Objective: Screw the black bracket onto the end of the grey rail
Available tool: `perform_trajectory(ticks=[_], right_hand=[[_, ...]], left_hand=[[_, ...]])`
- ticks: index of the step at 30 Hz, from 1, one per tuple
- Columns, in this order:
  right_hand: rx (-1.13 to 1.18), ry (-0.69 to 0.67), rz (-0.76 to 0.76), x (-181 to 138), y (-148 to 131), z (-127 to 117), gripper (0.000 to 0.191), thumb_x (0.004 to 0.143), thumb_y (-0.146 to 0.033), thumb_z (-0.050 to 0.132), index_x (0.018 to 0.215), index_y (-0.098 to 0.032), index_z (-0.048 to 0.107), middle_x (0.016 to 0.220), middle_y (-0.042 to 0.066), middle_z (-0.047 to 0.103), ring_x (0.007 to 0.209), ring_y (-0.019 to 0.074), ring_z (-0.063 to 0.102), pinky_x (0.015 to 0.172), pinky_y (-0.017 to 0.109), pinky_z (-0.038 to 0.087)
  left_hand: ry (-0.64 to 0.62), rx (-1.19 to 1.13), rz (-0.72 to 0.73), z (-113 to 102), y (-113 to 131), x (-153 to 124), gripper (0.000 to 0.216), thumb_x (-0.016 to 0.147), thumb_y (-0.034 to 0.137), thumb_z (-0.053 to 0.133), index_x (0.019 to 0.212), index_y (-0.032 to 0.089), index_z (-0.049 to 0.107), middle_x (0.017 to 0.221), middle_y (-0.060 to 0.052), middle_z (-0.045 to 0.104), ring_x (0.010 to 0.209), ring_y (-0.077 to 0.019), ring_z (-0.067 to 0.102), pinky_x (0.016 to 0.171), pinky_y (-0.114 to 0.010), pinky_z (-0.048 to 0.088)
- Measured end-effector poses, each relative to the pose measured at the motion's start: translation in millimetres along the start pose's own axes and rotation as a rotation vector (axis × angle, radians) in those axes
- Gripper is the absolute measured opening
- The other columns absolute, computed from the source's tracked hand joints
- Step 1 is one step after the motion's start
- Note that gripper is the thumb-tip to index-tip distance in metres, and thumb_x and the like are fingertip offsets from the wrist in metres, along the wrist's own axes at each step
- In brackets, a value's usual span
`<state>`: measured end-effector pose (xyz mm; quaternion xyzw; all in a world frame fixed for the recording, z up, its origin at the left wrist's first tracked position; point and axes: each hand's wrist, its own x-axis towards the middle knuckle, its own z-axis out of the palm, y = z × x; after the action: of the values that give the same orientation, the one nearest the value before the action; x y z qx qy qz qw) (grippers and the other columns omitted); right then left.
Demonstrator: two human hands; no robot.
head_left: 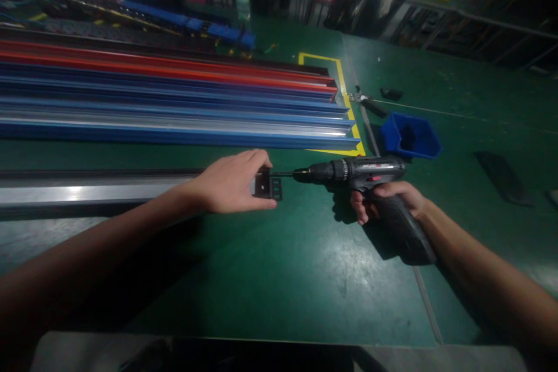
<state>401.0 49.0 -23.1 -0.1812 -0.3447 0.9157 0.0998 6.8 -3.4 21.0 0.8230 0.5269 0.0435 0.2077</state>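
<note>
My right hand [390, 197] is wrapped round the grip of a black cordless drill [375, 168], which lies level and points left. Its long thin bit [283, 174] reaches the far corner of a black end bracket [263, 185]; whether it sits in a screw is too small to tell. That bracket, with slots in its flange, is at the right end of a long silver and black metal profile [100, 193]. Over this end my left hand [231, 183] is clamped, thumb on the near side and fingers on the far side, hiding part of the joint.
Beyond my hands lie several blue profiles [183, 133] and a red one [174, 64], parallel, inside yellow floor tape [320, 57]. A blue bin [410, 136] stands behind the drill, near a black-handled tool [372, 106]. Blue parts with wires [187, 23] lie at the back left.
</note>
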Motion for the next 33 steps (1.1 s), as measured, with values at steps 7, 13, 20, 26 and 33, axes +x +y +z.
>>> perform_trajectory(ticks=[7, 13, 20, 26, 33], right_hand=[[0.013, 0.019, 0.008, -0.3, 0.3, 1.9, 0.034, 0.092, -0.028, 0.063, 0.117, -0.004, 0.067, 0.106, 0.017, 0.073, 0.101, 0.0258, 0.075, 0.097, 0.039, 0.059], [0.015, 0.057, 0.002, -2.5, 1.6, 1.2, 0.033, 0.092, -0.025, 0.064, 0.117, -0.005, 0.070, 0.107, 0.017, 0.074, 0.099, 0.0258, 0.075, 0.096, 0.040, 0.059], [-0.034, 0.115, 0.016, -3.4, 0.0, 2.9, 0.033, 0.089, -0.030, 0.066, 0.113, -0.009, 0.074, 0.103, 0.016, 0.074, 0.095, 0.0260, 0.075, 0.094, 0.038, 0.060], [-0.090, 0.130, 0.014, -3.2, -1.5, 3.6, 0.033, 0.090, -0.031, 0.062, 0.113, -0.012, 0.077, 0.100, 0.016, 0.074, 0.093, 0.0269, 0.075, 0.091, 0.038, 0.061], [-0.085, 0.160, 0.040, -3.5, -0.1, 2.3, 0.031, 0.087, -0.033, 0.064, 0.110, -0.018, 0.079, 0.096, 0.014, 0.073, 0.091, 0.0264, 0.076, 0.089, 0.037, 0.062]], left_hand=[[0.012, -0.001, 0.020, 0.3, -0.3, 0.0, 0.069, 0.077, 0.073, 0.068, 0.121, 0.022, 0.053, 0.123, -0.011, 0.065, 0.105, -0.0316, 0.066, 0.083, -0.041, 0.049], [0.012, -0.002, 0.026, -0.7, 0.7, -1.1, 0.067, 0.078, 0.071, 0.069, 0.120, 0.021, 0.053, 0.121, -0.011, 0.065, 0.105, -0.0309, 0.066, 0.084, -0.040, 0.048], [0.021, -0.009, 0.041, 1.4, -1.7, -0.3, 0.066, 0.078, 0.070, 0.069, 0.119, 0.022, 0.052, 0.121, -0.010, 0.065, 0.106, -0.0304, 0.065, 0.084, -0.040, 0.047], [0.053, -0.012, 0.075, 4.8, -4.4, 0.0, 0.066, 0.078, 0.070, 0.070, 0.119, 0.021, 0.052, 0.121, -0.009, 0.064, 0.107, -0.0301, 0.065, 0.085, -0.041, 0.048], [0.059, -0.008, 0.101, 3.7, -3.1, 0.5, 0.065, 0.078, 0.069, 0.071, 0.117, 0.021, 0.051, 0.121, -0.010, 0.064, 0.108, -0.0294, 0.064, 0.085, -0.040, 0.048]])
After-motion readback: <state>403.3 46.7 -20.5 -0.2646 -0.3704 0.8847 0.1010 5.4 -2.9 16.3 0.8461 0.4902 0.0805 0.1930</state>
